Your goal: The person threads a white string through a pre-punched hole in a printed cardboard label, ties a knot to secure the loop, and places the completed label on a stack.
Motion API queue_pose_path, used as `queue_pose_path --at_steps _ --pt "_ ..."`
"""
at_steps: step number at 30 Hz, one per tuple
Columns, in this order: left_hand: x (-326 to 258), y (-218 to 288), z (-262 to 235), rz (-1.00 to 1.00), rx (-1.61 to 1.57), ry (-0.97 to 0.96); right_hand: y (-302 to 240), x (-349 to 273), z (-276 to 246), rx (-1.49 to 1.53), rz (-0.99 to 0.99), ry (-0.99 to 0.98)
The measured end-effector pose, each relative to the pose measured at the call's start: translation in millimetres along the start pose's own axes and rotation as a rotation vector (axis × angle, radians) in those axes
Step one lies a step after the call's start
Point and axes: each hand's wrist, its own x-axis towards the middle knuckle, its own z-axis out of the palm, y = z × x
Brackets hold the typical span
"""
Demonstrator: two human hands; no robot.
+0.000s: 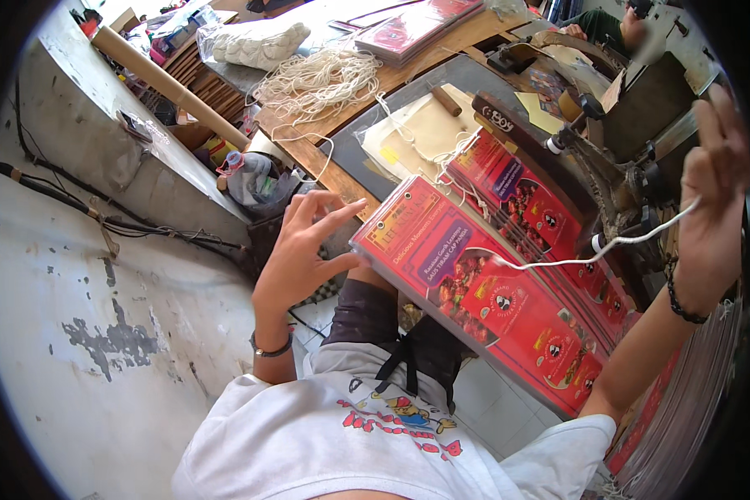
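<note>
A stack of red printed hanging sheets (pixel 508 308), with metal eyelets along its top edge, lies tilted in front of me. My left hand (pixel 304 254) is beside its upper left corner, fingers spread and curved, the thumb close to or touching the edge. Raised at the far right, my right hand (pixel 712 183) is slightly blurred. A white cord (pixel 617 241) runs from the stack up to its palm and appears held there; the exact grip is hard to make out. Behind lies a second red stack (pixel 521 196) with white string at its top.
A heap of white cord (pixel 329 83) and another red stack (pixel 421 29) lie on the wooden table. A dark metal machine (pixel 600 158) stands at the right, with a person (pixel 604 32) beyond. More stacked sheets (pixel 700 392) are at lower right; a worn wall (pixel 108 317) is at left.
</note>
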Motion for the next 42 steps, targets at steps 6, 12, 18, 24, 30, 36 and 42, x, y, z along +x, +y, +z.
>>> queue_pose_path --at_steps 6,12,18,24,30,36,42 --pt "0 5 -4 0.143 0.163 -0.038 25 -9 47 -0.488 0.352 -0.216" --pt "7 19 9 0.097 -0.312 0.125 62 -26 78 -0.724 0.318 -0.342" --pt "19 31 21 -0.245 -0.856 0.071 79 -35 82 -0.690 0.222 -0.438" --pt "7 36 15 -0.257 -0.943 0.063 98 -42 89 -0.572 0.335 -0.282" --pt "-5 40 16 -0.333 -0.844 0.089 123 -47 79 -0.615 0.278 -0.388" --pt "-3 58 -13 0.015 0.118 0.012 117 -44 81 -0.650 0.307 -0.384" --pt "-13 59 -1 -0.014 0.223 -0.011 115 -43 83 -0.734 0.232 -0.438"
